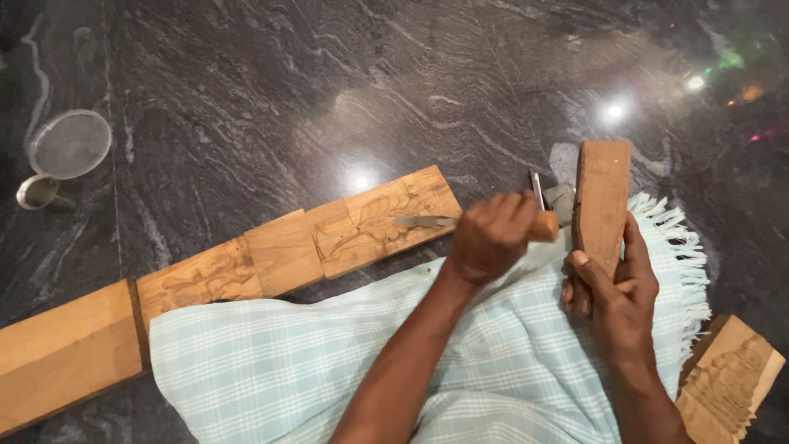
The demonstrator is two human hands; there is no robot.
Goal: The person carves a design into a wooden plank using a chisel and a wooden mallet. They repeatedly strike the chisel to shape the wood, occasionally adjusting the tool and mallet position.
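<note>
A long wooden plank point(279, 259) with carved leaf patterns lies slantwise on the dark stone floor. My left hand point(489, 238) grips a chisel point(423, 221) by its wooden handle, and the metal blade points left onto the carved panel at the plank's right end. My right hand point(616, 288) holds a wooden block mallet point(602, 205) upright, just right of the chisel's handle end. A pale blue checked cloth point(329, 362) covers my lap below both forearms.
A round clear lid point(70, 144) and a small metal cup point(37, 191) sit at the far left. A second carved wood piece point(731, 382) lies at the lower right. A thin metal tool point(537, 189) rests near the mallet. Light spots reflect on the polished floor.
</note>
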